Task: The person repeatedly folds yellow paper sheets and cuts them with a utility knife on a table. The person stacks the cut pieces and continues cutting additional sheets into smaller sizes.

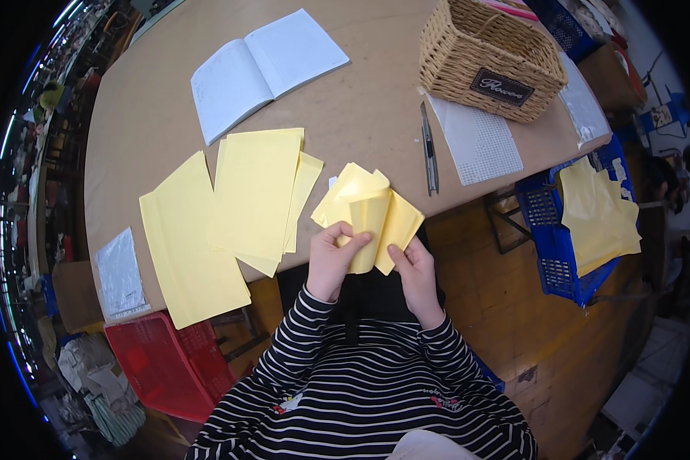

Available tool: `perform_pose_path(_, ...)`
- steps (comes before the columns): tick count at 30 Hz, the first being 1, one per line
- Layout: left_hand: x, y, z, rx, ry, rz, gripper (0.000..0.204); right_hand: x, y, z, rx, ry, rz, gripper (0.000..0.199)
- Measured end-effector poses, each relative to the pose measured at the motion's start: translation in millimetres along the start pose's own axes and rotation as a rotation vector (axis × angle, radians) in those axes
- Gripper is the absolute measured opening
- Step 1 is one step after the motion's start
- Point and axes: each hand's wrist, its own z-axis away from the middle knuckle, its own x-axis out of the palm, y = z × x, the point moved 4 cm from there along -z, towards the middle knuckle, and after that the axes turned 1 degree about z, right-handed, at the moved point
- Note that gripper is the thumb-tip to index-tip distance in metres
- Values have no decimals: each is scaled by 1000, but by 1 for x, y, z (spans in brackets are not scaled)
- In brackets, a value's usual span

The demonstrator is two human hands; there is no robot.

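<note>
Yellow paper sheets (372, 199), bent and fanned out, are held between my two hands over the table's front edge. My left hand (332, 261) pinches a curved part of them with thumb and fingers. On the other side, my right hand (417, 280) grips the lower right corner of the fan between thumb and fingers. To the left of my hands, an overlapping pile of yellow sheets (257, 192) lies on the table. Beside it, another yellow stack (192, 245) reaches over the front edge.
An open notebook (272, 69) lies at the back. A utility knife (428, 149) rests near a wicker basket (468, 57) on the right. Below the table stand a red crate (165, 368) and a blue crate (556, 268) with yellow sheets. A clear plastic packet (120, 272) lies far left.
</note>
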Motion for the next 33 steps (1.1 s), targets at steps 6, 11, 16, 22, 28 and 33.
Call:
perform_pose_path(6, -19, 12, -6, 39, -89, -10, 11, -12, 0, -2, 127, 85, -173, 34)
perform_pose_path(11, -8, 7, -7, 9, -27, -54, 12, -10, 2, 0, 145, 122, -252, 34)
perform_pose_path(16, -7, 33, 3, 110, 27, 14, 24, -14, 7, -4, 41, 112, -58, 31)
perform_pose_path(22, -20, 83, 24, 342, -43, 65, 45, -31, 3, -8, 45, 169, -59, 27)
perform_pose_path(28, -30, 56, -16, 23, -79, -60, 41, -37, -14, -10, 13, 141, -32, 27)
perform_pose_path(33, -23, 29, -29, 251, 19, -153, 36, -28, -23, -11, -34, 83, 39, 30)
